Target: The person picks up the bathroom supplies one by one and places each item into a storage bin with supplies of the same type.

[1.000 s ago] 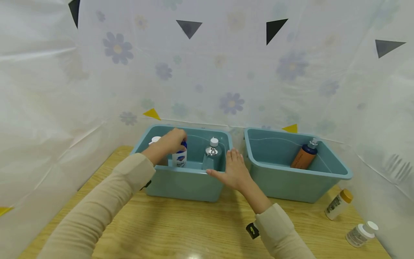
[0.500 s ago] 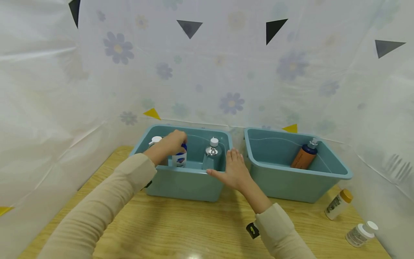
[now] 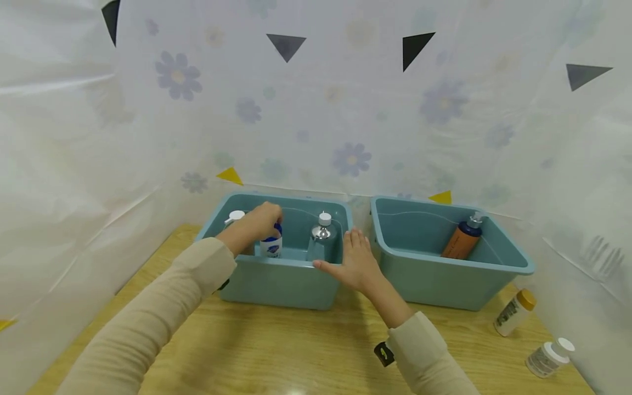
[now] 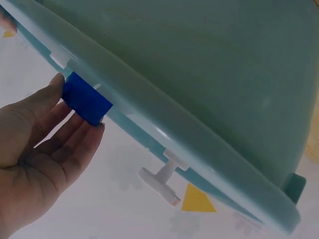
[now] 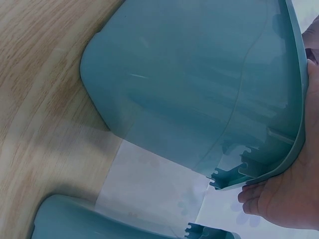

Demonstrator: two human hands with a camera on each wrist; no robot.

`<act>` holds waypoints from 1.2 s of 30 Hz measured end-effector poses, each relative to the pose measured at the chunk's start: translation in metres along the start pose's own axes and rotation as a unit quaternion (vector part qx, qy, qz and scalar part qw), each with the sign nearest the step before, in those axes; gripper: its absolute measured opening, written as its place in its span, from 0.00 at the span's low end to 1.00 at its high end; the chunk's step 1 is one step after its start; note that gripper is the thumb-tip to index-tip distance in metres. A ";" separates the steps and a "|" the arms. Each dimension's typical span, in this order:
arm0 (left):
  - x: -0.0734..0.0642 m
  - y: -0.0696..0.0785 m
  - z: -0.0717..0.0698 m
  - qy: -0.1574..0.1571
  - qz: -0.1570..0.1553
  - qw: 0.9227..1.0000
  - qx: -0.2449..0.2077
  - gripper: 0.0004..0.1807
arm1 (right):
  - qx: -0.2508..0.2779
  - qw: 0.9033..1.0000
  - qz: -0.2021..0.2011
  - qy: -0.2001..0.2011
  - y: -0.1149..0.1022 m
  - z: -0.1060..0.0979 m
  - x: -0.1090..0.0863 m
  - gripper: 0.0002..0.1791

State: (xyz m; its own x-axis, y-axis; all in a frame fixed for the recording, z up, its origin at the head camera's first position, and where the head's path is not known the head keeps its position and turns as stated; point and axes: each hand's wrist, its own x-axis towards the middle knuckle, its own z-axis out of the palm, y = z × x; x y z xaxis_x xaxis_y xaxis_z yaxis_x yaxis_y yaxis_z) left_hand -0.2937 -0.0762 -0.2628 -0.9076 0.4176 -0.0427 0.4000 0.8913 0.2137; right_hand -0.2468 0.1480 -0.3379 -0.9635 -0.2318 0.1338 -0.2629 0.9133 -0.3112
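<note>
- Left hand (image 3: pixel 254 225) and its blue-and-white bottle (image 3: pixel 271 247) sit slightly lower than a second ago; right hand (image 3: pixel 356 264) stays on the rim, fingers outstretched.
- Wooden table (image 3: pixel 276 351) carries left bin (image 3: pixel 276 285) and right bin (image 3: pixel 444 284).
- Left fingers pinch the bottle's blue top inside the left bin; its label shows a blue emblem, lettering blurred.
- Right bin: orange-labelled pump bottle (image 3: pixel 460 242), leaning, print unreadable.
- Beside it: yellow-capped bottle (image 3: pixel 511 318), white-capped bottle (image 3: pixel 545 359), dark print too small to read.
</note>
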 end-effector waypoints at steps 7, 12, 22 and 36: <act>-0.004 0.002 -0.008 0.029 0.020 0.999 -0.012 0.16 | 0.006 1.000 -0.002 0.004 -0.001 0.002 -0.003 0.58; -0.014 0.003 -0.006 0.055 0.030 0.998 -0.018 0.15 | 0.013 1.000 -0.007 0.004 -0.006 0.004 0.000 0.59; -0.028 0.015 0.023 0.094 0.047 0.991 -0.082 0.18 | 0.038 0.999 -0.006 0.002 -0.014 0.008 0.002 0.60; -0.029 0.045 0.051 0.119 0.028 0.983 -0.134 0.22 | 0.132 0.991 -0.015 0.020 -0.009 0.010 0.004 0.61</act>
State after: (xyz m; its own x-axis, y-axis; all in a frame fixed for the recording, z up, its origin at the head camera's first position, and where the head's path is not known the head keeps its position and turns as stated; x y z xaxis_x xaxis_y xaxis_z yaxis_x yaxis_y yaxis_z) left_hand -0.2428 -0.0397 -0.3016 -0.9024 0.3824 0.1988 0.4305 0.7767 0.4598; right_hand -0.2487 0.1360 -0.3442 -0.9537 -0.2398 0.1814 -0.3004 0.7860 -0.5404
